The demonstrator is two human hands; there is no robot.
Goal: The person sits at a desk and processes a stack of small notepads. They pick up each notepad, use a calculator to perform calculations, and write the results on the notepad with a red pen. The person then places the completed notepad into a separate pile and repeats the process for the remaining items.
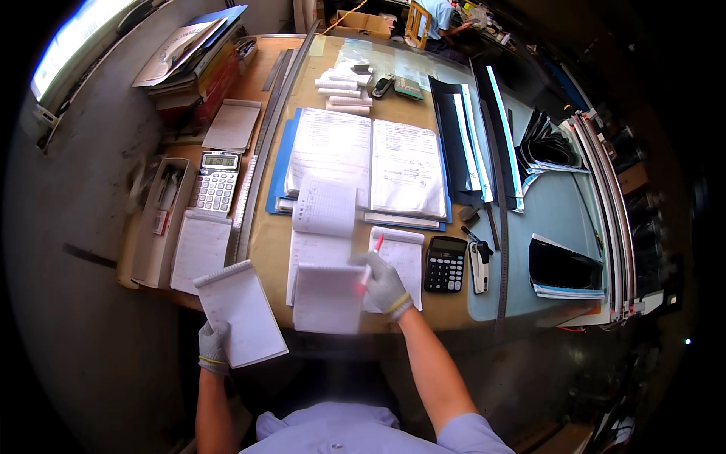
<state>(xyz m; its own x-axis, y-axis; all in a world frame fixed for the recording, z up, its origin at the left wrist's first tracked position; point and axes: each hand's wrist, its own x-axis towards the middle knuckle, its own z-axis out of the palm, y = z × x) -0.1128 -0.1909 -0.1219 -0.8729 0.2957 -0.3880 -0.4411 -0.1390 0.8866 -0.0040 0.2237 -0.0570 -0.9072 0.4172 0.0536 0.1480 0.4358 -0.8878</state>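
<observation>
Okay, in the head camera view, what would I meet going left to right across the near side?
Long open box → notepad in the left hand → right hand holding a red pen → black calculator → white stapler → black bundle.

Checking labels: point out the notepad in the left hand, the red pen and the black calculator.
Held notepad point(243, 314): head view, middle of its facing page.
Red pen point(379, 244): head view, near its upper end.
Black calculator point(445, 266): head view, on its keypad.
</observation>
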